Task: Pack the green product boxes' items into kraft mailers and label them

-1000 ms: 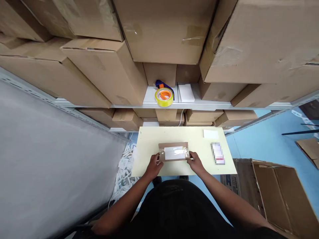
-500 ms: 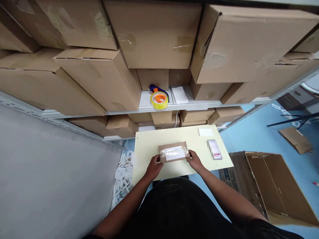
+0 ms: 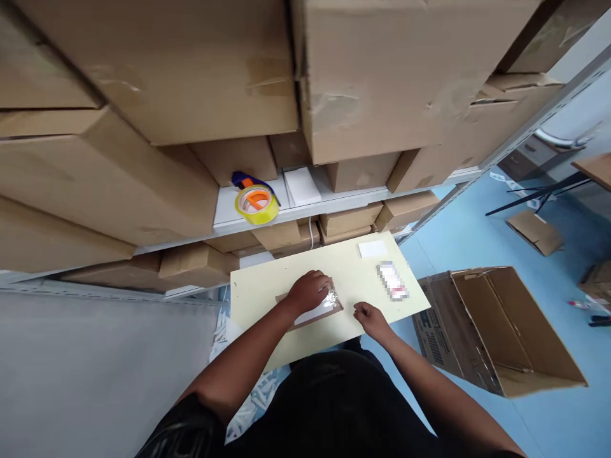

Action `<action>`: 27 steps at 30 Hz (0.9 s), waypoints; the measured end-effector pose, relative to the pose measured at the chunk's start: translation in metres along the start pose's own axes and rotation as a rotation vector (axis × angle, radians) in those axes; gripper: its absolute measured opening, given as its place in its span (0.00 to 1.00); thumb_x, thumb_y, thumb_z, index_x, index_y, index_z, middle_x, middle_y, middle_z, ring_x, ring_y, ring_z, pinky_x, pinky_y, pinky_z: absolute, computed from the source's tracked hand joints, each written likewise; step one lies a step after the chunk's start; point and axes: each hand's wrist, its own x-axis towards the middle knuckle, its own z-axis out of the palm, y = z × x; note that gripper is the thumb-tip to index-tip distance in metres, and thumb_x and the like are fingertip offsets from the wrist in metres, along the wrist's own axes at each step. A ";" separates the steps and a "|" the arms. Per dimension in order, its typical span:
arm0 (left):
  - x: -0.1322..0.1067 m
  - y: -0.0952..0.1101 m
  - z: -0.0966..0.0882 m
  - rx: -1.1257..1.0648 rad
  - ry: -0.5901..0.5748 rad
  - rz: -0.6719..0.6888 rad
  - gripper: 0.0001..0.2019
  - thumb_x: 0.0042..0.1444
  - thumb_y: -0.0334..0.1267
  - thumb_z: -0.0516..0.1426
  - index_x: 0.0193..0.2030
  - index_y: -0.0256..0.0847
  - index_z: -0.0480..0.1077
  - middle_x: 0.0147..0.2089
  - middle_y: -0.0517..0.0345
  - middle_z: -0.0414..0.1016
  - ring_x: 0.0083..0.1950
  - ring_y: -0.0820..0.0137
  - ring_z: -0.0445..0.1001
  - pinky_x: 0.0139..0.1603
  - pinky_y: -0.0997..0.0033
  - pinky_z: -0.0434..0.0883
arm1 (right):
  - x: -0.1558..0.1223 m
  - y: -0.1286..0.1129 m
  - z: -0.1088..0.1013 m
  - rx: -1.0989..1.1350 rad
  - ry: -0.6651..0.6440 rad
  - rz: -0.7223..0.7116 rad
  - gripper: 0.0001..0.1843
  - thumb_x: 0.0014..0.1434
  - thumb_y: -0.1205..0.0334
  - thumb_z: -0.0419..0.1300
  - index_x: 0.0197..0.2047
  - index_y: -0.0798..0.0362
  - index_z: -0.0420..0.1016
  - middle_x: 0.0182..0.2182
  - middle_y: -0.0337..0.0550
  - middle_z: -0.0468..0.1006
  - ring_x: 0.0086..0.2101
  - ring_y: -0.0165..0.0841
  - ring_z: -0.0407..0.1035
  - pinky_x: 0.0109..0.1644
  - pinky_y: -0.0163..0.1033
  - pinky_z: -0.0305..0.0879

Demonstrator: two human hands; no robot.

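A small brown parcel [image 3: 329, 307] wrapped in clear tape, with a white label, lies on a pale yellow table [image 3: 258, 294]. My left hand [image 3: 309, 290] rests on top of the parcel, fingers curled over it and covering most of it. My right hand [image 3: 370, 317] is off the parcel, just to its right on the table, with its fingers loosely curled and nothing visible in them.
A white card [image 3: 373, 249] and a small blurred packet [image 3: 392, 281] lie at the table's far right. A yellow tape roll [image 3: 256, 203] with dispenser sits on the shelf amid cardboard boxes. An open cardboard box [image 3: 499, 324] stands on the blue floor to the right. White scraps lie below left.
My left hand moved from the parcel's left end onto its top. My right hand let go of the right end and drew back. The view swung to the right.
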 end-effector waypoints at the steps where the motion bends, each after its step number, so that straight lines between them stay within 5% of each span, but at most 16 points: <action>1: 0.027 0.007 0.007 0.026 -0.050 0.003 0.12 0.64 0.38 0.54 0.49 0.45 0.78 0.50 0.53 0.79 0.53 0.62 0.74 0.54 0.62 0.72 | 0.003 0.002 -0.008 0.010 -0.020 0.009 0.19 0.56 0.51 0.57 0.47 0.51 0.78 0.34 0.42 0.81 0.37 0.39 0.75 0.44 0.42 0.70; 7: 0.177 0.030 0.076 0.224 -0.274 -0.031 0.11 0.64 0.39 0.55 0.47 0.44 0.77 0.50 0.52 0.78 0.54 0.60 0.74 0.51 0.62 0.72 | 0.022 0.016 -0.060 0.109 -0.119 0.037 0.19 0.57 0.53 0.58 0.49 0.51 0.80 0.38 0.43 0.82 0.37 0.38 0.75 0.44 0.41 0.70; 11: 0.241 0.031 0.125 0.267 -0.292 -0.055 0.11 0.64 0.38 0.56 0.50 0.40 0.75 0.53 0.46 0.75 0.57 0.55 0.71 0.55 0.57 0.70 | 0.030 0.028 -0.090 0.117 -0.202 0.032 0.18 0.58 0.56 0.59 0.50 0.51 0.80 0.39 0.44 0.83 0.38 0.38 0.76 0.44 0.41 0.70; 17: 0.279 0.021 0.161 0.249 -0.275 -0.102 0.13 0.60 0.36 0.60 0.51 0.41 0.73 0.57 0.43 0.70 0.61 0.52 0.66 0.59 0.53 0.68 | 0.038 0.044 -0.127 0.138 -0.213 0.074 0.16 0.58 0.59 0.60 0.49 0.50 0.80 0.39 0.43 0.83 0.39 0.39 0.77 0.45 0.41 0.70; 27: 0.294 0.003 0.159 0.122 -0.320 -0.144 0.07 0.61 0.31 0.57 0.42 0.41 0.78 0.49 0.46 0.75 0.54 0.57 0.72 0.54 0.60 0.70 | 0.054 0.053 -0.145 0.170 -0.202 0.117 0.16 0.58 0.55 0.59 0.48 0.49 0.80 0.40 0.44 0.83 0.41 0.40 0.76 0.47 0.44 0.70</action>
